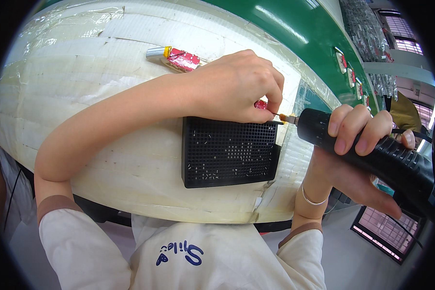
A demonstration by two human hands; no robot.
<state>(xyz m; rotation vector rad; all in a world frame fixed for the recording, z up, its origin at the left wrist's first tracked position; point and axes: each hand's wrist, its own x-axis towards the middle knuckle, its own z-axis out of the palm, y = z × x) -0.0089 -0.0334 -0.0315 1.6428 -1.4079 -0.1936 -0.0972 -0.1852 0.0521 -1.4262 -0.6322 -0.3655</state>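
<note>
My right hand (357,130) is wrapped round a black electric screwdriver (319,126), its metal tip pointing left. With fingers closed, my left hand (246,87) pinches a small red part (260,104), mostly hidden by the fingers. The tip of the screwdriver reaches close to my left fingertips; whether it touches the part I cannot tell. Just below my left hand lies a black perforated tray (188,164) with several tiny silver screws (239,152) standing or lying in its holes.
A red piece with a silver cylinder and yellow band (182,59) lies behind my left wrist. The worktable (106,145) is covered in taped pale sheeting. Several small red-and-silver pieces (350,76) sit on the green surface (275,24) at far right. A dark cable (405,227) hangs at the right.
</note>
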